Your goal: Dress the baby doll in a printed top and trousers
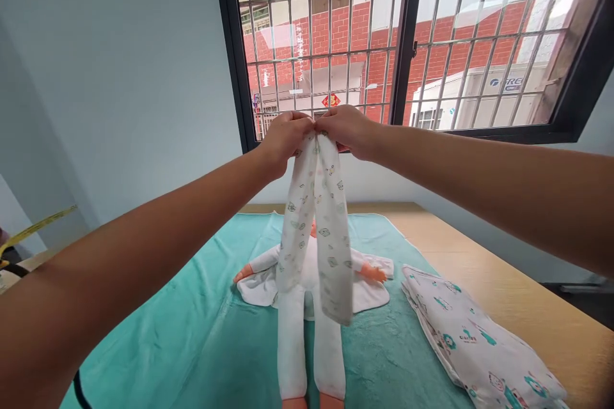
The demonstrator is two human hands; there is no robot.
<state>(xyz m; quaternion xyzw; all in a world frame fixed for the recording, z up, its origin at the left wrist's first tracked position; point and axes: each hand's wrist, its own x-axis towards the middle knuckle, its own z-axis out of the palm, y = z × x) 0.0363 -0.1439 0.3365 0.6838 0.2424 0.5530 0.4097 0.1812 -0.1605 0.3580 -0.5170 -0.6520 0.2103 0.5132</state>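
Note:
Both of my hands are raised close together at the centre of the head view, pinching the top of a white printed cloth (334, 230). It hangs down in two long, narrow lengths with a gap between them. My left hand (286, 139) grips it from the left, and my right hand (346, 130) from the right. Behind and below the cloth, a doll (291, 345) in white clothes lies with its arms spread and its feet towards me. The cloth hides most of its head and trunk. White fabric (259, 291) is spread beneath its arms.
A turquoise blanket (192, 332) covers much of the wooden table (451, 236). A folded white cloth with teal prints (484, 339) lies at the right. A barred window (330, 32) is ahead, and a yellow measuring tape (43, 222) shows at far left.

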